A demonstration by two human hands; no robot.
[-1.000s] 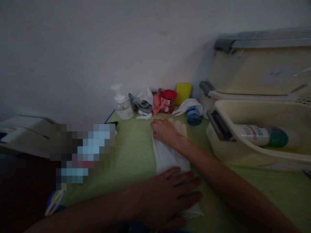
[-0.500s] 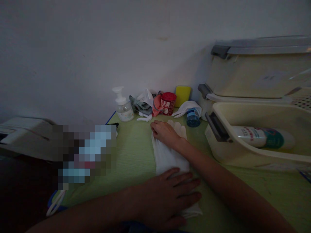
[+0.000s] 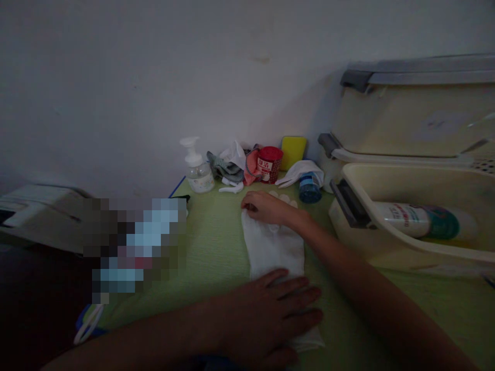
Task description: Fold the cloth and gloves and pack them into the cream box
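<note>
While the green tabletop (image 3: 212,252) supports the cream bin (image 3: 386,252) at right, the white glove (image 3: 274,252) lies flat beside it, beneath both hands. The left hand (image 3: 263,319), open with digits spread, covers the cuff end. The right hand (image 3: 266,206) curls over the finger end; whether it pinches fabric cannot be determined.

A red canister (image 3: 269,164) stands near the wall (image 3: 154,103). Just left of the canister is 1 coral cloth (image 3: 252,169), then 1 grey-green cloth (image 3: 226,170); farther left stands 1 clear pump bottle (image 3: 200,179). Right of the canister are 1 yellow slab (image 3: 293,153) and 1 blue jar (image 3: 310,192); well right, 1 cream bin (image 3: 348,242) holds 1 lying bottle (image 3: 410,219).
</note>
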